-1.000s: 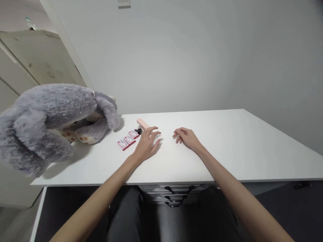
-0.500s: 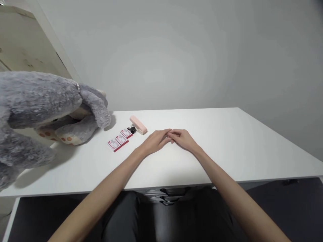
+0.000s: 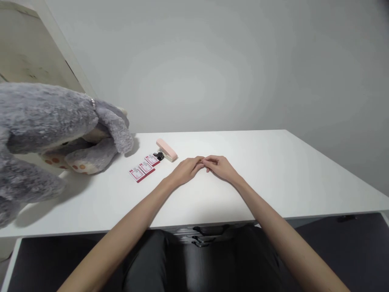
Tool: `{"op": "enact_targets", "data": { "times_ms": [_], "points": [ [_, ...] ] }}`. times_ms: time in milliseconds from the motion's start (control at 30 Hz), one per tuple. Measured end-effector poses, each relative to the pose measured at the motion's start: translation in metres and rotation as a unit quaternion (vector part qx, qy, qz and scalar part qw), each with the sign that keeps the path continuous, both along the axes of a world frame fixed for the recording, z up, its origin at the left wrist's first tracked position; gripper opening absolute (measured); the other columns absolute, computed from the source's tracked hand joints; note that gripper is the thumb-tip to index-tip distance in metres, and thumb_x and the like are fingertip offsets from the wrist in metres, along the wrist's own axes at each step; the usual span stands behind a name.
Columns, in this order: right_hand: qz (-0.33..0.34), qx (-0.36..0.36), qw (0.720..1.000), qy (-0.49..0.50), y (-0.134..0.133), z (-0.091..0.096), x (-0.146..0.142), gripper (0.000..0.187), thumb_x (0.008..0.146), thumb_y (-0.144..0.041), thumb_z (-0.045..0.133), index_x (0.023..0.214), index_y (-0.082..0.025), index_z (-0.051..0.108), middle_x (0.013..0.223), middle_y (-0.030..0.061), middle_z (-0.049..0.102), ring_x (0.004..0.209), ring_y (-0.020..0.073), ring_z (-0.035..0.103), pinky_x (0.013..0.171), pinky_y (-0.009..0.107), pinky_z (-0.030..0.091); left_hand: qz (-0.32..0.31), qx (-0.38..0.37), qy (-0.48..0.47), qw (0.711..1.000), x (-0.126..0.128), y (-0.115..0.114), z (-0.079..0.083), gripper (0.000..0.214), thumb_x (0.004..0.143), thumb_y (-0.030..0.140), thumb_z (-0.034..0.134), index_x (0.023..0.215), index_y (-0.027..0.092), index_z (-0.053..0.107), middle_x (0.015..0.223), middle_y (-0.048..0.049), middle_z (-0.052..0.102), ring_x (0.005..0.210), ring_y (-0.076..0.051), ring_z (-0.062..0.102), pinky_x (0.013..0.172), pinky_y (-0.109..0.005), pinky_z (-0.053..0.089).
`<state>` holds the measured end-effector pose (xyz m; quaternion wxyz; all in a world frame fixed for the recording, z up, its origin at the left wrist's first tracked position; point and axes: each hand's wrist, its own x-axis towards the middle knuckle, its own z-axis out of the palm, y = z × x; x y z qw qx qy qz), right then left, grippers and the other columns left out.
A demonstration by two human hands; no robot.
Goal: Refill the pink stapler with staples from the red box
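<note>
My left hand (image 3: 186,170) rests on the white table (image 3: 267,174), palm down, with its fingers stretched toward the right. My right hand (image 3: 223,167) lies against it, fingers loosely bent and fingertips touching those of the left. Neither hand shows an object in it; where the fingertips overlap, part of them is hidden. Left of the hands and a little behind them is a pink stapler (image 3: 167,149) with a pale base. Beside it sits a small black item (image 3: 158,155), perhaps a staple remover. Three small white-and-red boxes (image 3: 146,167) lie in a slanting row.
A big grey plush toy (image 3: 48,117) takes up the table's left end. Behind the table stands a plain grey wall (image 3: 194,73). Under the front edge, black drawer handles (image 3: 209,231) show between the person's dark-clothed legs (image 3: 148,259).
The left thumb has drawn in slightly toward the fingers, and the fingertips have shifted a little against each other. The view has moved very slightly; the objects on the table stay put.
</note>
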<state>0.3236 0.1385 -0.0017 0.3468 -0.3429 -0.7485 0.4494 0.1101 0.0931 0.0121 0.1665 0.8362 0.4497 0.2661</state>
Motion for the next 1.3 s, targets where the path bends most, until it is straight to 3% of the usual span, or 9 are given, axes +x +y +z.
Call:
{"op": "enact_targets", "data": {
  "times_ms": [1300],
  "points": [
    [-0.006,-0.006,1.0,-0.01,-0.0008,-0.001,0.0003,0.04,0.098,-0.058,0.065,0.104,-0.023,0.082,0.073,0.0021,0.074,0.076,0.0215,0.067,0.079,0.034,0.05,0.008,-0.001,0.015,1.0,0.0022,-0.0035,0.0023,0.04,0.115,0.048,0.037,0.134,0.022,0.062,0.124,-0.0116,0.078,0.106,-0.029,0.075,0.089,-0.039,0.053]
  ]
}}
